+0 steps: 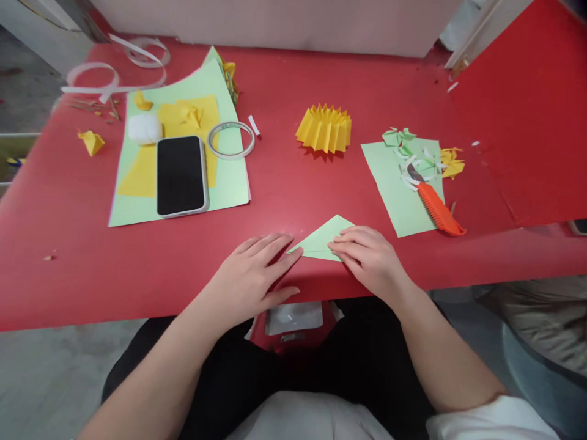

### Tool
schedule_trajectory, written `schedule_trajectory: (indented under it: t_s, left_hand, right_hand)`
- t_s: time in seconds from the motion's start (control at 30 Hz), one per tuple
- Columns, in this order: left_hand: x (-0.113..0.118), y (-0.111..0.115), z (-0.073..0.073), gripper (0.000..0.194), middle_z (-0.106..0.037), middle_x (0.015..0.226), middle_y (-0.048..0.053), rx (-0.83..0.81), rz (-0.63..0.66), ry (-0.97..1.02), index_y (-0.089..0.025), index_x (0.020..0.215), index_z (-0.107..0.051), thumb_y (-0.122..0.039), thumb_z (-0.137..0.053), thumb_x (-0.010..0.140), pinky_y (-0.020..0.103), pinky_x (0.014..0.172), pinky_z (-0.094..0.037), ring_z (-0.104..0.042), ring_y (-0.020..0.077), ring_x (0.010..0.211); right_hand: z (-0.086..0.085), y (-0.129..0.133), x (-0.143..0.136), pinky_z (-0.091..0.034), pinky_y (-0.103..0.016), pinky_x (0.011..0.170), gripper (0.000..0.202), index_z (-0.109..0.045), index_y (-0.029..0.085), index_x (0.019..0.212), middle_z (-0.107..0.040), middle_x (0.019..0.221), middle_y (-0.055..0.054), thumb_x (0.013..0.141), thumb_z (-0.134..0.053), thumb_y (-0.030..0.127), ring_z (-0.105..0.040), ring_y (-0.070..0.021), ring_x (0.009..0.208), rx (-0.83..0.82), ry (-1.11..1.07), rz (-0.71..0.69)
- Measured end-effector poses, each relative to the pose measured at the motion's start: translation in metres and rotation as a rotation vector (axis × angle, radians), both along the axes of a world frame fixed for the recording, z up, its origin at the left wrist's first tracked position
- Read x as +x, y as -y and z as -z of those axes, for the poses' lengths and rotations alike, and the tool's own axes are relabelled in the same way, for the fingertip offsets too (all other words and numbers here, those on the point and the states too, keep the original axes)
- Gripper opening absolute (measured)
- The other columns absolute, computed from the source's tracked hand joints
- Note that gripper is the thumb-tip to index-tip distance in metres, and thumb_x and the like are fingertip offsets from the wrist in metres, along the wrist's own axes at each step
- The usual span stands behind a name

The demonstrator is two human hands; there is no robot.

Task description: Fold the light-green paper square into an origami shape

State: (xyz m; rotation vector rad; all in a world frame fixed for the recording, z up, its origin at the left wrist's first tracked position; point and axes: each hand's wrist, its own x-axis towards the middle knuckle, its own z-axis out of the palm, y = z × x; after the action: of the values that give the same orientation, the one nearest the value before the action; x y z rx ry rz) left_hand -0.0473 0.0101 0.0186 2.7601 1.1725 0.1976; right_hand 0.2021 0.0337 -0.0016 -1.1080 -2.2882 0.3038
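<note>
A light green sheet of paper (323,239), folded to a pointed shape, lies flat at the front of the red table (293,183). My left hand (259,269) rests at its left tip, fingers stretched out and apart, one fingertip touching the paper. At the paper's right side is my right hand (369,256), its fingers bent close together and pressed on the paper's edge. The right corner of the paper is hidden under that hand. Behind the paper stands a pleated yellow paper piece (324,129).
On the left, a black-screened phone (180,176), a tape roll (230,140) and a white case (145,129) lie on green and yellow sheets. Right, an orange-handled cutter (438,208) rests on a green sheet (389,192) with paper scraps. White strips (110,76) curl at back left.
</note>
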Motion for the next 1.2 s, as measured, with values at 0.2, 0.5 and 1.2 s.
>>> schedule_trajectory:
  t_s: [0.2,0.5,1.2]
  left_hand:
    - [-0.018,0.000,0.000,0.051,-0.049,0.134,0.014,0.030,-0.056,-0.009,-0.019,0.129,-0.048,-0.046,-0.045,0.087,0.045,0.097,-0.041,-0.047,0.0295,0.121]
    - [0.047,0.026,0.000,0.071,-0.033,0.146,0.014,0.087,0.090,0.017,-0.005,0.136,-0.036,-0.057,-0.029,0.089,0.041,0.113,-0.019,-0.021,0.0258,0.138]
    - [0.051,0.029,0.016,0.098,-0.022,0.150,0.013,-0.042,-0.026,-0.050,-0.004,0.141,-0.023,-0.076,-0.024,0.076,0.040,0.113,-0.013,-0.021,0.0264,0.138]
  right_hand:
    - [-0.001,-0.001,0.000,-0.050,-0.036,0.078,0.018,-0.070,0.022,0.085,-0.069,0.082,-0.005,0.084,-0.054,0.016,-0.063,-0.0191,0.086,-0.013,0.009,-0.007]
    - [-0.001,0.000,0.000,-0.050,-0.036,0.081,0.020,-0.070,0.018,0.088,-0.070,0.086,-0.007,0.085,-0.051,0.015,-0.062,-0.0198,0.088,0.049,0.053,-0.017]
    - [0.001,0.013,0.008,-0.048,-0.040,0.095,0.026,-0.065,0.011,0.107,-0.066,0.107,-0.011,0.084,-0.053,0.010,-0.058,-0.0239,0.108,0.062,0.149,-0.060]
